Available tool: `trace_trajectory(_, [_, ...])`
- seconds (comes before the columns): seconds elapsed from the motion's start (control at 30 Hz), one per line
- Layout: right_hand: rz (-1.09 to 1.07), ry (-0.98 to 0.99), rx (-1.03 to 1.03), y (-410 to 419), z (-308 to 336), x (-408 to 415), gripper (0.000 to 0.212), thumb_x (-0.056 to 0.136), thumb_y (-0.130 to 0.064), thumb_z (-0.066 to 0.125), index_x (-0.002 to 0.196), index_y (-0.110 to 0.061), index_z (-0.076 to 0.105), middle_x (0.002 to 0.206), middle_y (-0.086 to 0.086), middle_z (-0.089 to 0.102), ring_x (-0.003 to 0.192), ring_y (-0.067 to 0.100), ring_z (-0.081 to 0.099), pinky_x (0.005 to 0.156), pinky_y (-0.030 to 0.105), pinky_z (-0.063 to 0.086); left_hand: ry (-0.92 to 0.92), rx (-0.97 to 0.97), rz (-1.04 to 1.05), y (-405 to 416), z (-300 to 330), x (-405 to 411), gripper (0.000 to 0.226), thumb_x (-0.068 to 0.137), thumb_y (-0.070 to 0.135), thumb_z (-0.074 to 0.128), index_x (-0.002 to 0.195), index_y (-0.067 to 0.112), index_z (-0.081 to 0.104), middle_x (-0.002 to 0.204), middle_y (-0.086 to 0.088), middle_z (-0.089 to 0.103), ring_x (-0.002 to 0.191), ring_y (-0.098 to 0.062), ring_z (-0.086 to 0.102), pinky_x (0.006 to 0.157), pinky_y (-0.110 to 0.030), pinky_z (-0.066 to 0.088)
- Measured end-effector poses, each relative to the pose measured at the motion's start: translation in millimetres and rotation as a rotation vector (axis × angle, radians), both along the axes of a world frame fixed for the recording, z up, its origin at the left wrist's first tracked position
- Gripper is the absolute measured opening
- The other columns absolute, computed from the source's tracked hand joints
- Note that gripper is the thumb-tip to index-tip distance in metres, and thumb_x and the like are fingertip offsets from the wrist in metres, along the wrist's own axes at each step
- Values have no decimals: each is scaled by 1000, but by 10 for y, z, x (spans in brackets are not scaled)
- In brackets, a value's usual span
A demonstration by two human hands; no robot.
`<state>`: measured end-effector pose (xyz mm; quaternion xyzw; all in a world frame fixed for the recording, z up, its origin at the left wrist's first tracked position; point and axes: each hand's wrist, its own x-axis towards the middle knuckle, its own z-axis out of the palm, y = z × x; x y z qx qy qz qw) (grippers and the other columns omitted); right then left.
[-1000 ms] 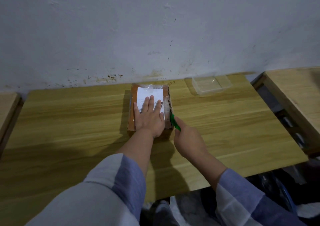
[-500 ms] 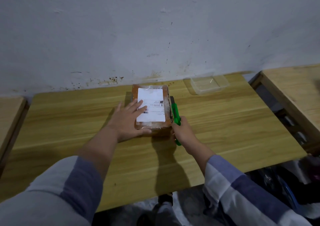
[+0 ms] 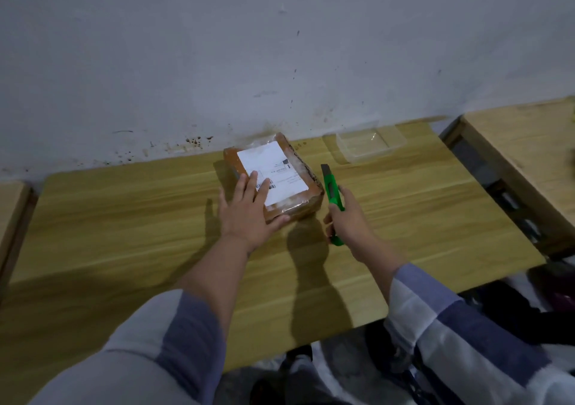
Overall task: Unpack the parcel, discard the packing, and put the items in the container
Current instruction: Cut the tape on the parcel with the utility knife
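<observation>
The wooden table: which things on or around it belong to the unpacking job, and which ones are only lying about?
Belong to the job:
- taped parcel, left hand on it
- green utility knife in right hand
- clear plastic container

Just lying about:
- second table at right
- dark things on the floor

Parcel [image 3: 273,180] sitting on table [image 3: 124,218] centre, container [image 3: 370,145] lying at its two o'clock, knife [image 3: 333,201] hovering at three.

Print on the parcel's label [image 3: 271,176] is unreadable.
</observation>
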<state>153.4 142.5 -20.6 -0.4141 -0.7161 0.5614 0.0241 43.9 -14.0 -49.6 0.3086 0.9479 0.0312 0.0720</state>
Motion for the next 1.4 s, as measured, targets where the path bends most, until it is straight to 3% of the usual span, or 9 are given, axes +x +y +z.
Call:
trace_trajectory(0.17, [-80,53,-24,-207,-48,338,54,99,-14,35,145,-41,23,86,5,56,65,19,52,57,35,51,-23,-6,24,125,16,75,93,78,82,19,152,30,-3,160,2,-14,147,-20,-15,115,-57,-3])
trace_trajectory(0.3, [-89,75,-79,-371,-128,444,54,99,-15,36,146,-38,24,77,-2,53,62,17,50,73,44,52,-64,-34,-51,61,59,11,94,77,83,25,151,34,-7,160,1,-17,147,-21,-16,115,-57,-5])
trace_trajectory(0.47, [-98,90,-118,-498,-141,418,53,98,-16,36,146,-35,24,98,3,51,65,16,50,79,48,54,-56,-64,-157,-56,110,-90,89,81,76,37,150,38,-5,160,1,-14,147,-21,-12,116,-56,2])
trace_trajectory(0.57, [-119,113,-148,-512,-140,385,52,98,-17,35,146,-35,26,98,3,48,62,15,47,69,43,55,-53,-78,-167,-59,99,-74,89,82,72,40,150,37,-5,160,0,-15,147,-21,-12,116,-56,3])
trace_trajectory(0.73, [-135,139,-201,-547,-64,408,52,100,-14,34,146,-35,25,74,0,46,49,17,40,42,26,42,-46,-89,-148,-32,93,-49,88,83,70,40,150,36,-5,160,0,-16,147,-22,-13,116,-55,7])
trace_trajectory(0.9, [-147,90,-166,-580,-51,365,52,99,-16,34,145,-37,26,92,3,48,50,16,43,43,27,43,-45,-85,-138,-32,77,-15,86,84,69,39,150,36,-5,160,0,-16,147,-22,-14,116,-55,5])
trace_trajectory(1.07, [-163,86,-199,-555,-15,286,51,100,-15,33,146,-37,25,74,0,46,47,16,40,41,27,41,-51,-73,-103,15,39,21,87,83,72,37,150,36,-6,160,-1,-16,147,-23,-15,117,-54,4])
trace_trajectory(1.3, [-115,65,-189,-721,-11,297,53,99,-16,33,146,-39,22,97,6,46,46,16,42,40,26,41,-36,-35,-48,61,-14,54,86,84,71,38,151,36,-1,161,1,-12,147,-23,-13,117,-53,6])
trace_trajectory(1.4, [-138,68,-230,-710,6,271,53,99,-15,32,146,-38,23,91,6,48,44,16,40,39,26,41,-27,-44,-39,66,-18,78,86,84,72,36,151,35,-2,161,0,-12,147,-23,-12,117,-52,7])
